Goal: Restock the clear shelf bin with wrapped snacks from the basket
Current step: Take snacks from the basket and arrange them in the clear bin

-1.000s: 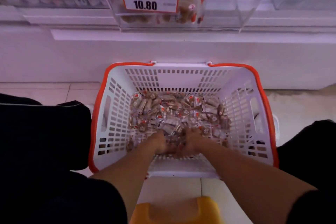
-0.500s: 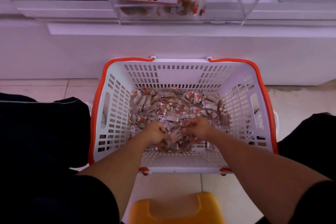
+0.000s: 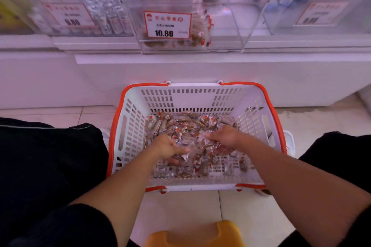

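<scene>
A white basket [image 3: 156,96] with an orange rim stands on the floor before the shelf, its bottom covered with several clear-wrapped brown snacks [image 3: 184,124]. My left hand [image 3: 166,146] and my right hand [image 3: 224,135] are both inside it, raised a little above the pile, fingers curled round a shared bunch of wrapped snacks between them. Above, the clear shelf bin [image 3: 220,26] carries a red-framed price tag [image 3: 167,24] reading 10.80 and holds a few of the same snacks on its left side.
More clear bins [image 3: 80,16] with price tags flank it on the white shelf. My dark-clad knees [image 3: 50,156] frame the basket left and right. A yellow stool [image 3: 192,234] sits under me on the tiled floor.
Both hands scooped into the near side of the pile, closed on a bunch of snacks and rose slightly. My view tilted up, so more of the shelf bins shows.
</scene>
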`<action>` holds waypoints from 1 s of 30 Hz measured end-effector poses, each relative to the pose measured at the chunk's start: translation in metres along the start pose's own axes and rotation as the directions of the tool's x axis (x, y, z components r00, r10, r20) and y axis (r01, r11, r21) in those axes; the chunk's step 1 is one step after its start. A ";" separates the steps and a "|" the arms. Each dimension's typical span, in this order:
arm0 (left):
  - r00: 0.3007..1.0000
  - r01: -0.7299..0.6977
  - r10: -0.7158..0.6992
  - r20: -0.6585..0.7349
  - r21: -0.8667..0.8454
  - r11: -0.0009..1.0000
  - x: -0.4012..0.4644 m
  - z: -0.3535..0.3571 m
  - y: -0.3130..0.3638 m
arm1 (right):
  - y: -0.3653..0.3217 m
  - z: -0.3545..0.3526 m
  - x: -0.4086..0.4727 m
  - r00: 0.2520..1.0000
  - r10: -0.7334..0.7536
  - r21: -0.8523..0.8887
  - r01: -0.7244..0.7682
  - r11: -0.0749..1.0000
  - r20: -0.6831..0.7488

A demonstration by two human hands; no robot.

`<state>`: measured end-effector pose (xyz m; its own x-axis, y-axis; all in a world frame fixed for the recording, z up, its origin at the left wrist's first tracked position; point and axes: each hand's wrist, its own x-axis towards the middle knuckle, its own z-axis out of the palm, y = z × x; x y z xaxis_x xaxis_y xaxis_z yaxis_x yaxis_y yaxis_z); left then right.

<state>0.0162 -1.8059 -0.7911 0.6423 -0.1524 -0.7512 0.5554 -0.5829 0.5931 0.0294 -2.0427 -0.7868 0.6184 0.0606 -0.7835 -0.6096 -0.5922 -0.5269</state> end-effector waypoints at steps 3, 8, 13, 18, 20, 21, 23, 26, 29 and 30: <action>0.999 -0.010 0.004 0.053 0.105 0.994 -0.015 -0.020 0.026 | -0.030 -0.021 -0.019 0.990 -0.047 0.127 0.030 0.991 0.134; 0.976 -0.153 0.113 0.184 0.220 0.963 -0.045 -0.064 0.084 | -0.087 -0.062 -0.061 0.962 -0.215 -0.150 0.240 0.959 0.167; 0.921 -0.380 0.308 0.239 0.378 0.844 -0.094 -0.088 0.135 | -0.132 -0.086 -0.114 0.928 -0.324 -0.228 0.362 0.904 0.186; 0.906 -0.418 0.362 0.220 0.326 0.848 -0.128 -0.094 0.163 | -0.157 -0.094 -0.149 0.897 -0.396 -0.251 0.436 0.864 0.196; 0.902 -0.432 0.391 0.184 0.334 0.838 -0.132 -0.096 0.170 | -0.161 -0.099 -0.154 0.888 -0.434 -0.279 0.460 0.843 0.151; 0.900 -0.437 0.405 0.163 0.331 0.836 -0.131 -0.098 0.171 | -0.161 -0.102 -0.156 0.887 -0.442 -0.288 0.462 0.839 0.132; 0.891 -0.452 0.437 0.121 0.308 0.837 -0.130 -0.102 0.175 | -0.163 -0.112 -0.161 0.897 -0.426 -0.335 0.441 0.832 0.123; 0.871 -0.474 0.491 0.014 0.279 0.835 -0.133 -0.108 0.182 | -0.168 -0.128 -0.175 0.908 -0.387 -0.366 0.418 0.831 0.159; 0.844 -0.513 0.534 -0.057 0.208 0.833 -0.136 -0.118 0.191 | -0.170 -0.142 -0.185 0.900 -0.393 -0.329 0.434 0.839 0.185; 0.834 -0.534 0.549 -0.061 0.164 0.829 -0.138 -0.121 0.194 | -0.170 -0.144 -0.187 0.894 -0.403 -0.299 0.446 0.844 0.195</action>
<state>0.0992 -1.8013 -0.5379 0.8727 -0.3981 -0.2827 0.0309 -0.5328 0.8457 0.0894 -2.0691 -0.5032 0.7018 0.4498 -0.5525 -0.0908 -0.7127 -0.6956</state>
